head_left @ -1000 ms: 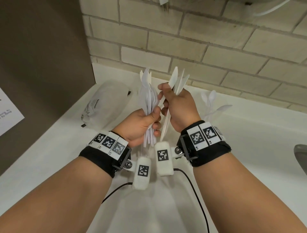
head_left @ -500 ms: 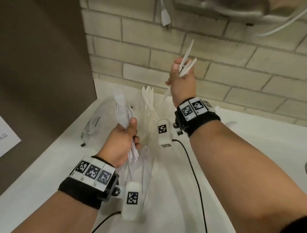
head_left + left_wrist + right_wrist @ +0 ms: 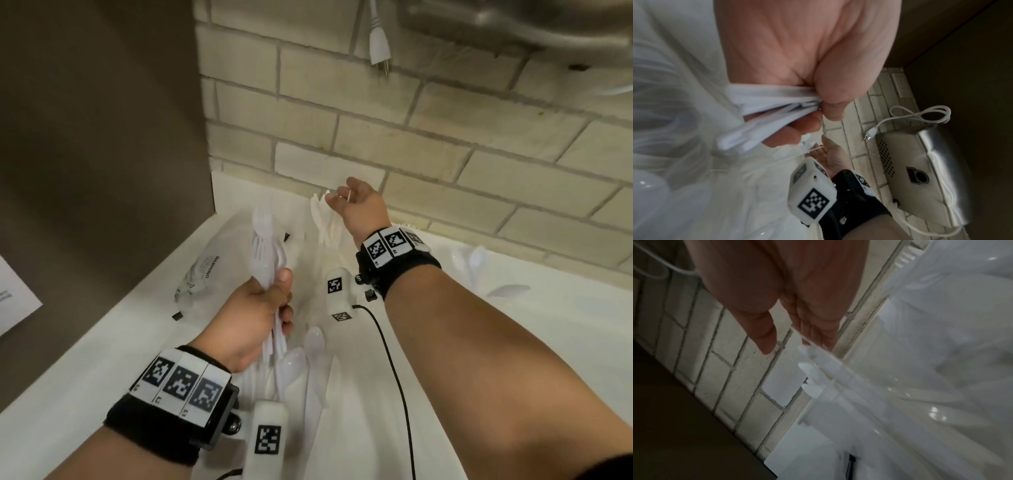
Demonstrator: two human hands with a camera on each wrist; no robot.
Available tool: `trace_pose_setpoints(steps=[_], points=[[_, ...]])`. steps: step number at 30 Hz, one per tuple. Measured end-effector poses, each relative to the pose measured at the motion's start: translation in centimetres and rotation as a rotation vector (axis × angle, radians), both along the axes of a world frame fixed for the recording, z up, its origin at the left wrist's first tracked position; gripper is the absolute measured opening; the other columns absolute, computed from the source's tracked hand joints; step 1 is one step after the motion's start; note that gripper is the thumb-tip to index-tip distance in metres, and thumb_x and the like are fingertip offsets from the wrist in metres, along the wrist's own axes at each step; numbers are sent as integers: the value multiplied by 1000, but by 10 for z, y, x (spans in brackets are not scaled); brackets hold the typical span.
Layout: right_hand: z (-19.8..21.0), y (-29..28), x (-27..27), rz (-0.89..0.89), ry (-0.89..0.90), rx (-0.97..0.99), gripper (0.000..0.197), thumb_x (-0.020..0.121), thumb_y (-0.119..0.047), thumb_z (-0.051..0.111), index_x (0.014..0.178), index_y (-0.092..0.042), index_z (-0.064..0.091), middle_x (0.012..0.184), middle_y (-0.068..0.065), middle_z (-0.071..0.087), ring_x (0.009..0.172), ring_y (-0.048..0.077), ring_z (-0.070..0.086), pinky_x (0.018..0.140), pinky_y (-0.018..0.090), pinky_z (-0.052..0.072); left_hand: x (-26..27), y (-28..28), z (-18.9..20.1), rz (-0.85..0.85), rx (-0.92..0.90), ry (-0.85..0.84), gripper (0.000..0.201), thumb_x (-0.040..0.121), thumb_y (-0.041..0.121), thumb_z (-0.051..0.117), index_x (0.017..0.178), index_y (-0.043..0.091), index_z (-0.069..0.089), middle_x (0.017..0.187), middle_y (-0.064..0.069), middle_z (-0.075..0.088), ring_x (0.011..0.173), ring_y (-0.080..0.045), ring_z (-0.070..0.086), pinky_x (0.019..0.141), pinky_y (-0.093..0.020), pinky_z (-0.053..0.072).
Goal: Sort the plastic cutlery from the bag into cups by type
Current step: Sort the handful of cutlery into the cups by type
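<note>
My left hand (image 3: 274, 301) grips a bundle of white plastic forks (image 3: 265, 246) by the handles, tines up, over the white counter (image 3: 102, 359). The left wrist view shows the handles (image 3: 766, 105) pinched under my thumb. My right hand (image 3: 337, 198) hovers near the brick wall with straight fingers and holds nothing. Just below it, white knives (image 3: 322, 219) stand in a clear cup (image 3: 838, 394); their tips (image 3: 807, 366) poke above its rim. Spoons (image 3: 305, 353) stand below my left hand; what holds them is unclear.
The clear cutlery bag (image 3: 205, 274) lies at the left against a brown panel (image 3: 102, 137). More spoons (image 3: 476, 263) stand at the right by the wall. A steel hand dryer (image 3: 920, 178) and a loose white plug (image 3: 378, 48) hang above.
My right hand left the bundle, carried knives up toward the wall, lowered over the far cup and let them go. My left hand dropped down and left with the rest.
</note>
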State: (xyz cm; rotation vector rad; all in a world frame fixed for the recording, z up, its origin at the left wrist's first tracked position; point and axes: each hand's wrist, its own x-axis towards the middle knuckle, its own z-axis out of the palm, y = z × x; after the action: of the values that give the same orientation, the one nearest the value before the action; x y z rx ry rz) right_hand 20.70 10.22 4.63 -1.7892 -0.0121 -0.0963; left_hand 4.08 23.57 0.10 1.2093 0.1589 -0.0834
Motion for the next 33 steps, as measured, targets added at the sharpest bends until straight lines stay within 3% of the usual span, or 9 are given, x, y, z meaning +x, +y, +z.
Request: trace_pose_setpoints(steps=[5,9,12,16,20,23,25,29,33], points=[[23,-5,-18,-31,-136,-74,48,90,-12,61,136,-8,48,138,5,53,127,15,50,108,31,39,0,-11,0,-40,43,18,28,93,37,53,82,12,46,60,4,41,54,-12,43,55,-30,43],[46,-7,-58,13,-178,-7,9,87,-19,66,94,-16,71,90,-5,68,84,6,62,85,27,51,0,-18,4,-76,59,21,26,94,35,53,82,13,48,59,6,43,54,-12,44,55,-30,43],[51,-12,-96,183,-68,-44,26,81,-38,71,84,-12,72,77,-13,69,72,-4,62,80,24,50,-2,-23,3,-104,127,4,28,92,39,57,86,13,50,62,3,45,55,-13,45,57,-32,42],[43,-21,-125,258,-75,-120,30,83,-29,72,83,1,67,76,-1,65,66,4,55,65,16,44,-8,-36,4,-188,211,-46,56,76,57,67,91,7,49,66,-2,49,57,-16,49,60,-36,44],[59,-30,-137,90,-165,194,24,97,-24,53,90,-1,58,75,4,68,74,14,62,76,32,48,-17,-46,7,-282,159,-79,39,75,48,60,74,11,48,60,-2,40,53,-13,43,52,-26,40],[78,-44,-145,30,-271,426,15,101,-22,45,90,-13,51,63,4,56,54,19,59,61,35,53,-20,-48,5,-301,28,-45,25,86,36,55,83,11,56,64,-3,39,56,-15,40,54,-27,37],[77,-52,-150,17,-253,344,14,97,-23,52,87,-14,50,59,0,46,44,14,44,45,27,41,-20,-48,7,-301,-143,16,25,86,31,54,96,9,59,65,0,43,54,-13,40,55,-28,34],[48,-55,-160,42,-65,-64,23,77,-32,77,81,-15,63,56,-13,56,42,1,45,43,16,34,-18,-47,12,-328,-270,37,23,96,21,45,108,9,61,66,1,47,54,-11,41,55,-26,36],[22,-50,-166,44,47,-144,51,66,-44,83,103,-15,64,89,-1,69,75,9,63,56,19,44,-19,-48,15,-320,-236,15,15,96,14,47,87,13,60,70,-3,47,55,-11,43,55,-25,38]])
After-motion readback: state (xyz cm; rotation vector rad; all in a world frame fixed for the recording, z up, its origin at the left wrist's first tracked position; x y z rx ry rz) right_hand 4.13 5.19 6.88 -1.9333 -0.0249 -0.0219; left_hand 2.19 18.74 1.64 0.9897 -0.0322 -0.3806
